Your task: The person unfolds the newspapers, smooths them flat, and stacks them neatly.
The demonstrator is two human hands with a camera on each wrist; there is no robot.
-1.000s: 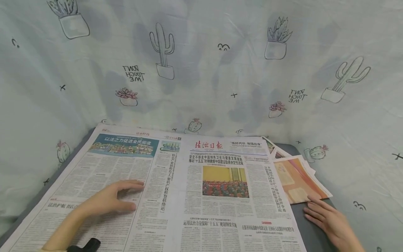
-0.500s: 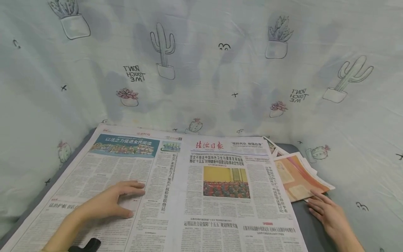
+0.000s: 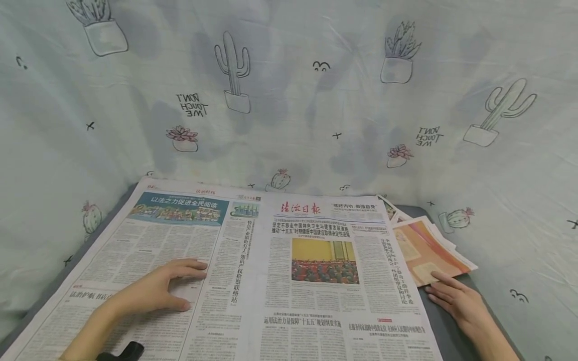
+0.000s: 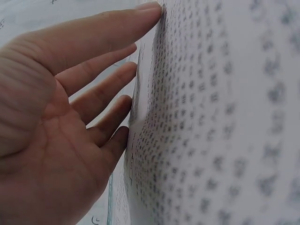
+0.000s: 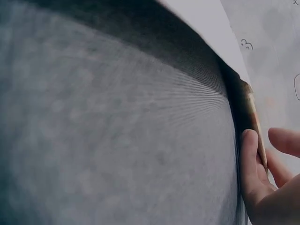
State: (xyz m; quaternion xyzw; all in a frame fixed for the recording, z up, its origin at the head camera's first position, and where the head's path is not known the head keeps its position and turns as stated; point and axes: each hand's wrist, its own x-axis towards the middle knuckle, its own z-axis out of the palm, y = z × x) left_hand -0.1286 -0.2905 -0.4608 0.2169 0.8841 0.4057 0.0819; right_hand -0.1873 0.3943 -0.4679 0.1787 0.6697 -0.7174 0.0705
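Note:
A wide spread newspaper covers most of the dark grey table in the head view. My left hand rests on its left page, thumb and fingers loosely spread and holding nothing; the left wrist view shows the fingertips against the printed paper. Beyond the newspaper's right edge lies an orange leaflet, its left side tucked under the newspaper. My right hand pinches the leaflet's near edge. In the right wrist view, fingers lie on both sides of the thin edge.
Other printed sheets stick out behind the leaflet at the newspaper's right side. The grey table top shows near the right hand. A cactus-print curtain hangs close behind and at both sides.
My right hand first shifts slightly right, then back left along the leaflet's near edge. The leaflet's outer corner has risen a little in the view. My left hand has stayed in place.

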